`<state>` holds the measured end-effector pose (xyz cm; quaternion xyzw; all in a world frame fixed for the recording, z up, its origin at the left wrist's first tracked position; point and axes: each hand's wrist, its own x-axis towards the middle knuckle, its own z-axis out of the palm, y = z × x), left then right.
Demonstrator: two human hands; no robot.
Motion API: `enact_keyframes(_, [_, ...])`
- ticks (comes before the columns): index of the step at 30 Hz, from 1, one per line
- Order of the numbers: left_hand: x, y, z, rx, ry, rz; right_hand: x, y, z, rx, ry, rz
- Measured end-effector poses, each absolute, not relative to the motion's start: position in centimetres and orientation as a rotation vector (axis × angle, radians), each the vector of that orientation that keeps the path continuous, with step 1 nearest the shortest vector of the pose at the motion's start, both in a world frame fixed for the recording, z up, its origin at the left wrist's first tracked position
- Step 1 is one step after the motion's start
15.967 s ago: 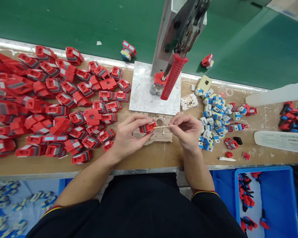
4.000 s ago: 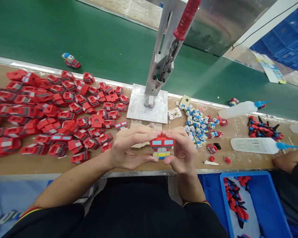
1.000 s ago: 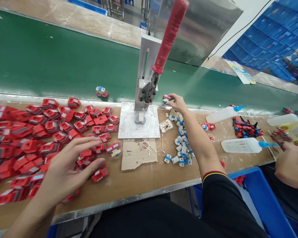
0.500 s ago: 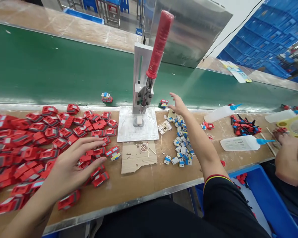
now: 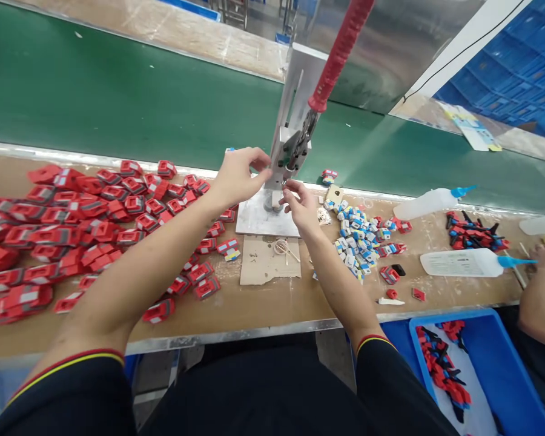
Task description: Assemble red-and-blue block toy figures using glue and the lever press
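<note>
Wooden counter point(image 5: 263, 309), red pieces point(image 5: 72, 230) heaped left. Our left hand point(image 5: 238, 178) and right hand point(image 5: 300, 206) meet at the press point(image 5: 290, 151); we cannot tell if either grips anything.

The person wears a black short-sleeved top. Each sleeve ends in a narrow trim of a red band and a yellow band, seen on the left sleeve point(image 5: 68, 363) near the lower left corner and on the right sleeve point(image 5: 375, 346) just above the elbow. Both forearms are bare below the trim. The left hand point(image 5: 236, 178) and the right hand point(image 5: 302, 209) are bare: no gloves, rings or watch show.
</note>
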<state>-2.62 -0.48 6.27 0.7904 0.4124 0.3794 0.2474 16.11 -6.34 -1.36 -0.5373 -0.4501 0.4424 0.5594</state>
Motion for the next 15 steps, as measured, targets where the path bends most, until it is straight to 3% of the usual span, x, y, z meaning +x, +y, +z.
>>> enact_keyframes(9, [-1.6, -1.3, 5.7, 2.118, 1.081, 1.094, 15.4, -5.3, -0.7, -1.075, -0.866, 1.244])
enact_keyframes(15, [-5.6, -3.6, 6.2, 2.132, 1.139, 0.997, 14.9, -5.3, 0.4, -0.972, -0.685, 1.53])
